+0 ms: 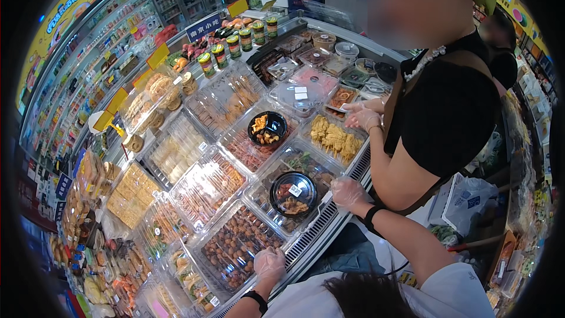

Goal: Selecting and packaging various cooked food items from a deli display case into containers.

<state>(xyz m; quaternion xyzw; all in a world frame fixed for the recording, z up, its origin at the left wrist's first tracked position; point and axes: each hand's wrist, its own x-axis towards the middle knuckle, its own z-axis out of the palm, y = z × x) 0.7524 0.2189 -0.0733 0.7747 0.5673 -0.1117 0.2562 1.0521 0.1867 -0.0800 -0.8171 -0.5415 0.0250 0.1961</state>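
Note:
My left hand (pixel 269 265), in a clear plastic glove, rests at the front edge of the display case beside a lidded clear tray of skewered brown balls (pixel 240 243). My right hand (pixel 348 193), gloved too, lies at the case edge by the corner of a clear tray of dark food with green leaves (pixel 304 159). Whether either hand grips anything is not clear. A round black container with a clear lid and a label (pixel 293 194) sits on that tray, left of my right hand. Farther back, an open black divided bowl (pixel 267 128) with food stands on another lidded tray.
A co-worker in black (pixel 446 110) stands at the right, gloved hands (pixel 364 117) over a tray of yellow skewers (pixel 334 139). Lidded jars (pixel 232 46) line the case's back. A vent grille (pixel 309 229) runs along the front edge. A plastic bag (pixel 470 203) lies at the right.

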